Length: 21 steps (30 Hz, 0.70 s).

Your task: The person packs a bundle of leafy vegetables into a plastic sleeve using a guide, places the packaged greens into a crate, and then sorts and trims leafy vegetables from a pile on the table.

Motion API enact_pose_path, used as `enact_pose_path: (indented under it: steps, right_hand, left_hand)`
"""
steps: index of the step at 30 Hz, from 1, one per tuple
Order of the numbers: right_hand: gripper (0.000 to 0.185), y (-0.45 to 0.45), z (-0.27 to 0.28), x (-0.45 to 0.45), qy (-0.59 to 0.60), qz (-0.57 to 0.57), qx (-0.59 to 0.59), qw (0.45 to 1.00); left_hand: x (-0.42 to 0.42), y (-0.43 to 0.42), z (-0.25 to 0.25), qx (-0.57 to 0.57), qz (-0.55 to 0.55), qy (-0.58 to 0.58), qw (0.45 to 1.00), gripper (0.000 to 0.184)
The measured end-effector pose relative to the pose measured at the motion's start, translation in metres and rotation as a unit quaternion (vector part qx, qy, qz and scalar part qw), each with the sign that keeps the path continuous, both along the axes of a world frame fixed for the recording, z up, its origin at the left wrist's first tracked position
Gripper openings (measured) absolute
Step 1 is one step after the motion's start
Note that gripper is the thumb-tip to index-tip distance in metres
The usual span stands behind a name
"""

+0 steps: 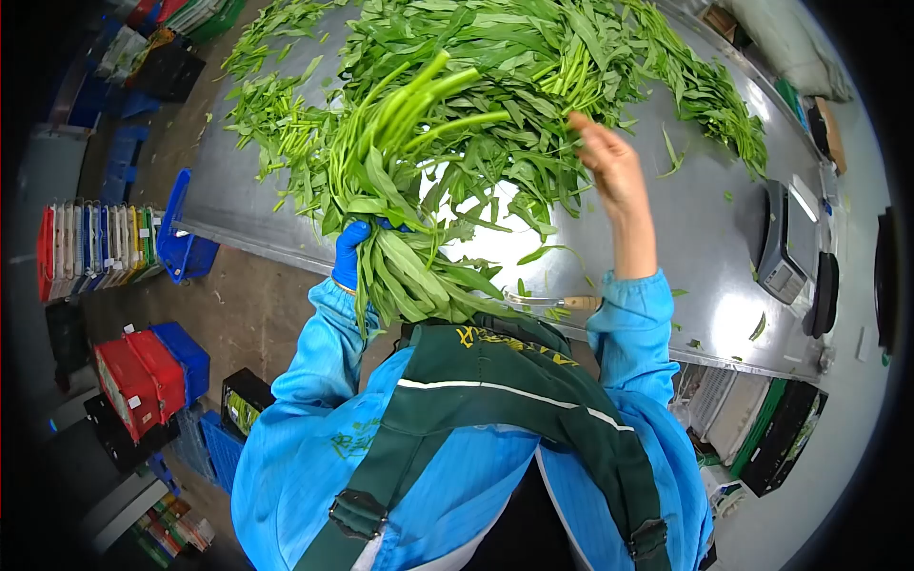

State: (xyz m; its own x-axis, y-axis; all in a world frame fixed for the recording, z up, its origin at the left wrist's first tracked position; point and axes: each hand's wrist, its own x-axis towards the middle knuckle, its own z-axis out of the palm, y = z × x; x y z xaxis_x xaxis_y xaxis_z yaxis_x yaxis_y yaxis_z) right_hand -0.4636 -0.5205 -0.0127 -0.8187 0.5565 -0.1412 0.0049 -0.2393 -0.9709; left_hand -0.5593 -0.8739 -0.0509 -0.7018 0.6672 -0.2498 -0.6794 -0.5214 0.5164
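Note:
My left hand (350, 255), in a blue glove, is wrapped round a bunch of water spinach (381, 181) near the table's front edge. The thick cut stems point up and away, while long leaves hang down toward my apron. My bare right hand (611, 164) is raised beside the right side of the big heap of water spinach (495, 48). Its fingers are a little blurred and loosely apart, with nothing visible in them. A knife with a wooden handle (579, 303) lies at the near edge, close to my right sleeve.
The metal table (685, 228) carries loose leaves and more greens along its far side. At the right stands a weighing scale (788, 249). On the floor at the left are a blue crate (186, 243), red crates (133, 381) and a row of stacked crates (100, 246).

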Motion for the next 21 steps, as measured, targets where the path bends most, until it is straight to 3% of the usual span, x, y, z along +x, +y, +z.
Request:
enact_pose_path:
  steps: [5, 8, 9, 11, 12, 13, 14, 15, 16, 17, 19, 20, 21]
  right_hand:
    - [0.037, -0.061, -0.015, -0.016, -0.122, 0.172, -0.028, 0.977]
    - [0.038, -0.093, -0.012, -0.028, -0.138, 0.274, 0.017, 0.952]
    - [0.039, -0.106, -0.007, -0.028, -0.158, 0.285, -0.008, 0.945]
    - [0.04, -0.12, -0.007, -0.031, -0.137, 0.319, 0.063, 0.936]
    - [0.031, -0.131, -0.004, -0.026, -0.11, 0.241, 0.103, 0.959]
    - [0.031, -0.133, -0.003, -0.022, -0.111, 0.244, 0.104, 0.958]
    - [0.029, -0.135, -0.002, -0.017, -0.035, 0.156, 0.265, 0.951]
    - [0.031, -0.136, -0.001, -0.013, 0.044, 0.062, 0.417, 0.906]
    - [0.037, -0.136, 0.007, -0.007, 0.064, 0.057, 0.494, 0.865]
    - [0.037, -0.139, 0.004, -0.002, 0.065, 0.058, 0.497, 0.864]
    - [0.033, -0.146, -0.004, 0.005, 0.158, 0.139, 0.611, 0.763]
    - [0.03, -0.15, -0.004, 0.006, 0.202, 0.178, 0.59, 0.761]
    - [0.03, -0.15, -0.004, 0.005, 0.203, 0.176, 0.591, 0.76]
  left_hand:
    - [-0.003, -0.001, 0.006, -0.005, 0.026, -0.01, 1.0, 0.029]
    - [-0.004, -0.007, 0.003, -0.031, 0.019, -0.023, 0.999, 0.03]
    - [-0.005, -0.008, 0.002, -0.022, 0.017, -0.024, 0.999, 0.031]
    - [-0.005, -0.008, 0.002, -0.013, 0.016, -0.025, 0.999, 0.031]
    - [-0.005, -0.007, 0.003, -0.001, 0.011, -0.014, 1.0, 0.032]
    - [-0.004, -0.006, 0.004, 0.012, 0.008, -0.004, 1.0, 0.032]
    - [-0.003, -0.006, 0.006, 0.012, 0.01, -0.005, 1.0, 0.032]
    - [-0.003, -0.005, 0.008, 0.014, 0.007, -0.006, 1.0, 0.032]
    - [-0.003, -0.004, 0.008, 0.016, 0.004, -0.007, 1.0, 0.032]
    - [-0.003, -0.005, 0.007, 0.019, 0.005, -0.007, 1.0, 0.032]
    - [-0.004, -0.003, 0.007, 0.043, -0.033, -0.057, 0.997, 0.038]
    - [-0.002, -0.001, 0.02, -0.044, -0.034, -0.084, 0.995, 0.047]
    - [-0.004, -0.002, 0.013, -0.03, -0.056, -0.097, 0.993, 0.053]
